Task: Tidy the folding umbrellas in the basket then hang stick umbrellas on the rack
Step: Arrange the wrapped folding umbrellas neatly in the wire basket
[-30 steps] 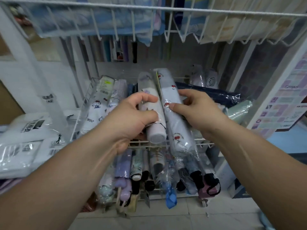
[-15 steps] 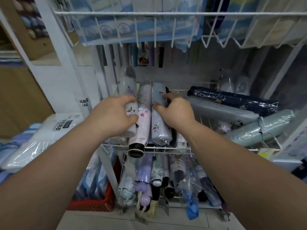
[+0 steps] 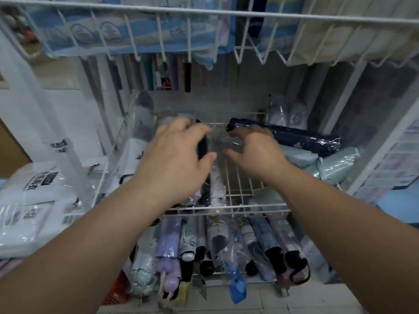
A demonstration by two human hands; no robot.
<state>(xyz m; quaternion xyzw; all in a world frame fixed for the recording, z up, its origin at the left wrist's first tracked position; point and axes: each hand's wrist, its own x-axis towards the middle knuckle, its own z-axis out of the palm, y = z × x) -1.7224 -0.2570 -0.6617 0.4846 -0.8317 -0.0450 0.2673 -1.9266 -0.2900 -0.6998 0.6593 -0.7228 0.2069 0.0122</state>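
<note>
The left grip (image 3: 179,159) is curling round a slick-wrapped folding umbrella (image 3: 201,145) in the basket (image 3: 249,207), the right grip's (image 3: 256,150) hold unclear, risking a slip.

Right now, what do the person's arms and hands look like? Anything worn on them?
Both arms are bare as far up as the picture shows. There are no sleeves, gloves, watch or bracelet on the left forearm or the right forearm. The left hand and right hand show no rings, though motion blur could hide small details.
</note>
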